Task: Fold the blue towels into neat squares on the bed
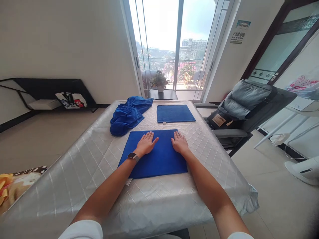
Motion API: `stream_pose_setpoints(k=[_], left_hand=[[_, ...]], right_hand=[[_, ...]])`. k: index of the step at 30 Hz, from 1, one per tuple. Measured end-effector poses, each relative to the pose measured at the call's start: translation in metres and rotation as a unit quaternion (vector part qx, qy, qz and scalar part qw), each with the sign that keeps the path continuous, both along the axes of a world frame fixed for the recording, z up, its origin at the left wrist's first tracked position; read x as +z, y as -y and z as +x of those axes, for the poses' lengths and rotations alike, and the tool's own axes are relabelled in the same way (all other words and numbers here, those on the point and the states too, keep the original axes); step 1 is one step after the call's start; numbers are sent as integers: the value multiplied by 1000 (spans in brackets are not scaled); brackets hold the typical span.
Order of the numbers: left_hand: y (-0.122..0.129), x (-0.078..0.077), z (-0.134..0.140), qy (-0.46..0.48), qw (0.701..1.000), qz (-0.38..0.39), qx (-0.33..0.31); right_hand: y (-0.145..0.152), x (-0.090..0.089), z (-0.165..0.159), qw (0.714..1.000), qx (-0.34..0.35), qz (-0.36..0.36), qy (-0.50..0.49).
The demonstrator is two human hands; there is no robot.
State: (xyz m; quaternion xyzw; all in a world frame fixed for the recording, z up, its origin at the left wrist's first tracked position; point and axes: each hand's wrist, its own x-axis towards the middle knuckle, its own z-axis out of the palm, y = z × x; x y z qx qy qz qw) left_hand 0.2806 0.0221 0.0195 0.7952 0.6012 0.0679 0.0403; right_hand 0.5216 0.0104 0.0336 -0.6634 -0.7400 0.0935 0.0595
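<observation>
- On the tabletop (99,162), spread with a silver quilted cover, a flat rectangular blue fabric cloth (161,159) is laid near the middle, its long axis set left to right.
- The cloth is judged light, soft, limp and hardly fragile, best gripped by its corners.
- It is touched by the left hand (146,144) and right hand (179,143), fingers extended, nearly together, thumbs spread, nothing clamped.

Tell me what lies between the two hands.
In the head view, only a bare, flat stretch of blue cloth lies between the left hand and the right hand.
</observation>
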Motion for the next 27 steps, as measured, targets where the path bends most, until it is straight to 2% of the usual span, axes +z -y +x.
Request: stream_pose_setpoints(k=[4,7,16,21,27], left_hand=[[2,-3,-70,-9,995,2,101],[7,-5,-93,-6,992,7,126],[6,-8,-90,20,992,15,128],[4,-14,-94,23,992,23,119],[5,-12,-94,17,992,28,121]], right_hand=[[-1,1,0,1000,-1,-7,6],[-1,1,1,1000,-3,-11,15],[-13,10,-1,1000,-7,-7,28],[-20,7,-3,999,-21,-3,25],[-21,6,-1,1000,-17,-12,16]])
